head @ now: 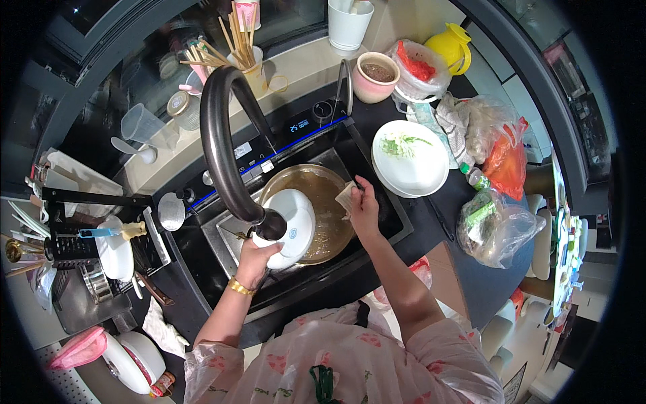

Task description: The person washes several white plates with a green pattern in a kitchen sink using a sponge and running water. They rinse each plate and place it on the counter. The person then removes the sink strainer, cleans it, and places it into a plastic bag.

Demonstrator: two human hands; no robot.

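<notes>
My left hand [256, 263] grips the rim of a white dish [299, 214], thumb on top. The dish is tilted, its underside with a blue mark facing up, and part of it is hidden behind the head of the dark metal faucet [214, 136]. In my right hand [365, 209] is a beige dishcloth [346, 200], held over the right side of a round metal basin [330, 255]. Murky brown water [328, 214] fills the basin, which sits in the black sink [391, 219].
White plates with a leaf pattern [411, 159] are stacked right of the sink. Behind them stands a pink-and-cream pot [376, 83]. Plastic bags [499, 232] lie farther right. A black dish rack [101, 194] and a knife [156, 289] are at the left. Chopsticks [242, 43] stand in a cup behind the faucet.
</notes>
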